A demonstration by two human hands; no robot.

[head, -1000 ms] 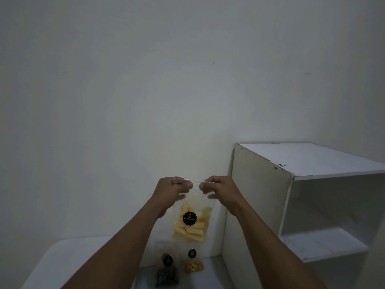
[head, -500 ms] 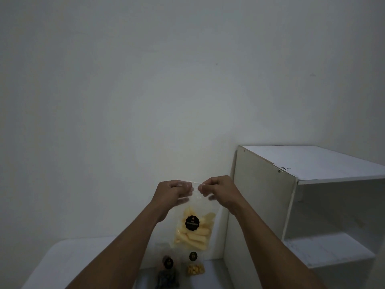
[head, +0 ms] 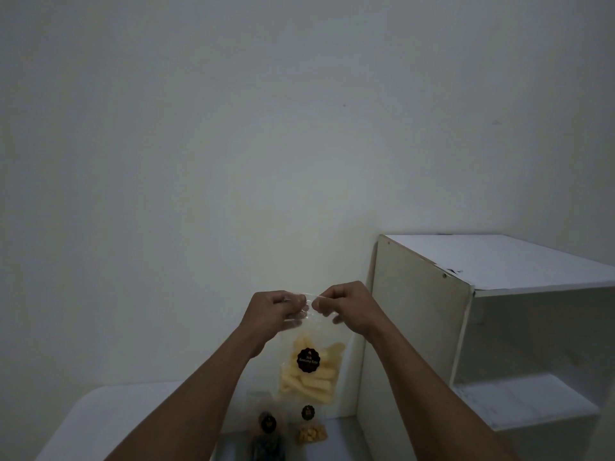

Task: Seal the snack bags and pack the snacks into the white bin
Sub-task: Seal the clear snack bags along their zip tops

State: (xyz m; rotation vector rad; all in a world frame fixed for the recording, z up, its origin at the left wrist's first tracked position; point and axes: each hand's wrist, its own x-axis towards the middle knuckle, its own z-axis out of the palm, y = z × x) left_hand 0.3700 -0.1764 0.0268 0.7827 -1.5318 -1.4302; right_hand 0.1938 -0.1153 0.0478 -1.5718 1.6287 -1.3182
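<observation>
I hold a clear snack bag [head: 311,371] of pale yellow sticks with a round black label up in front of the wall. My left hand [head: 273,311] pinches the left end of its top strip and my right hand [head: 346,306] pinches the right end, fingertips almost touching. Below, on the white table [head: 109,410], stand two more clear bags: one with dark snacks [head: 268,440] and one with small yellow pieces [head: 311,430]. No white bin is in view.
A white open shelf unit [head: 422,327] stands right of the bags, its side panel close to my right forearm. A bare white wall [head: 233,144] fills the view behind.
My hands have drawn closer together along the bag's top strip. The view has tilted slightly, so hands and shelf sit a little lower in the picture.
</observation>
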